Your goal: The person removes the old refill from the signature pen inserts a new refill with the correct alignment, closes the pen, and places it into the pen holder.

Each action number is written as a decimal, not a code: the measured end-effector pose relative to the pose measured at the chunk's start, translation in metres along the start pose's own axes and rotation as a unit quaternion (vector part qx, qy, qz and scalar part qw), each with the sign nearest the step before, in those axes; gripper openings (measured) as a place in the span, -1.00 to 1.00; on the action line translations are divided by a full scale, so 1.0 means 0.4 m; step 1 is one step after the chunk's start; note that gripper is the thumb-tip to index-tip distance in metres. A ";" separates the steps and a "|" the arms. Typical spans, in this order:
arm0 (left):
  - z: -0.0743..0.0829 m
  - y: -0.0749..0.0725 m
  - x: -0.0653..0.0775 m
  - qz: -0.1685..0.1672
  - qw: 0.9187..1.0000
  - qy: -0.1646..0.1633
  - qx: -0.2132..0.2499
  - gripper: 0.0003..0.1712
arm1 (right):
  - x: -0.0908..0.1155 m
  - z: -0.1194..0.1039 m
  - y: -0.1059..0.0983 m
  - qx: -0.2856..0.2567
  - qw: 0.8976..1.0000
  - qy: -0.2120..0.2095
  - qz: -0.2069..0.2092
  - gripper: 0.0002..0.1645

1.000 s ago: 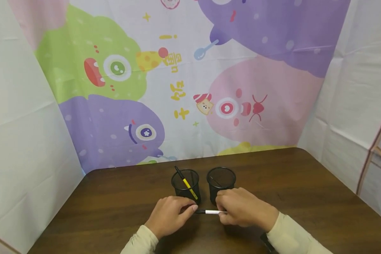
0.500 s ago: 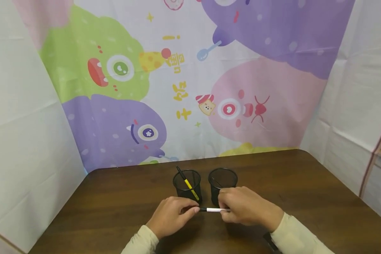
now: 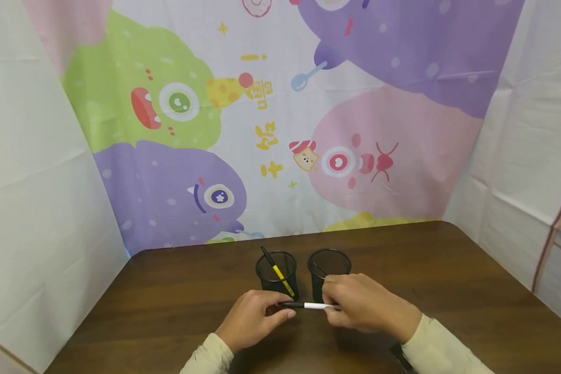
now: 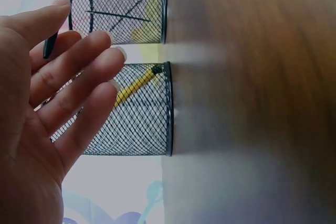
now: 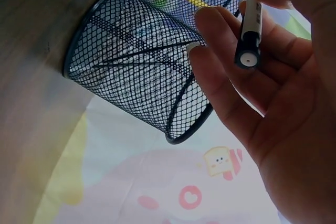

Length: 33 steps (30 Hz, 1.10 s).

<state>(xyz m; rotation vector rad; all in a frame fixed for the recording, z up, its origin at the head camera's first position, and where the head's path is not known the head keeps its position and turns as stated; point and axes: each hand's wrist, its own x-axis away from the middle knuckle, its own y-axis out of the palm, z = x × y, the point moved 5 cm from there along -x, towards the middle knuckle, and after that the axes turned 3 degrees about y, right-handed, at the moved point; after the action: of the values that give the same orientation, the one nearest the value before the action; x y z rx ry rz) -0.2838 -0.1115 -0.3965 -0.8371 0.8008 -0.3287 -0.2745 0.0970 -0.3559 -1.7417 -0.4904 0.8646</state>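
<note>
You pinch the pen (image 3: pixel 312 306) by its white part in your right hand (image 3: pixel 365 304), crosswise in front of the left cup (image 3: pixel 270 284) and right cup (image 3: pixel 318 284). Your left hand (image 3: pixel 251 318) has relaxed fingers around the dark end (contact is hard to tell). On the surface (image 3: pixel 191 280), the left cup holds a yellow pen (image 3: pixel 278 272).

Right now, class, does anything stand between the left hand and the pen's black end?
Nothing visible does: the pen's black end reaches between thumb and index finger of the left hand; the right hand holds the pen's white part.
</note>
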 end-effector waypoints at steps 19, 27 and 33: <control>0.011 0.013 -0.003 0.041 0.989 -0.025 0.141 -0.78 | -0.003 -0.011 -0.012 -0.009 0.997 -0.046 0.062 -0.82; 0.037 0.001 -0.007 0.044 0.980 -0.027 0.191 -0.91 | -0.002 -0.011 -0.009 -0.006 0.995 -0.055 0.082 -0.82; 0.040 -0.002 -0.009 0.048 0.980 -0.027 0.192 -0.91 | -0.002 -0.005 -0.004 -0.017 0.996 -0.045 0.078 -0.83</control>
<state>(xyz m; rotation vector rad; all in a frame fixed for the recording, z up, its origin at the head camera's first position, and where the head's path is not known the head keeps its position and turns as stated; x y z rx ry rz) -0.2744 -0.1014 -0.3878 -0.4412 0.6947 -0.3593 -0.2735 0.0959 -0.3537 -1.7965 -0.4343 1.0538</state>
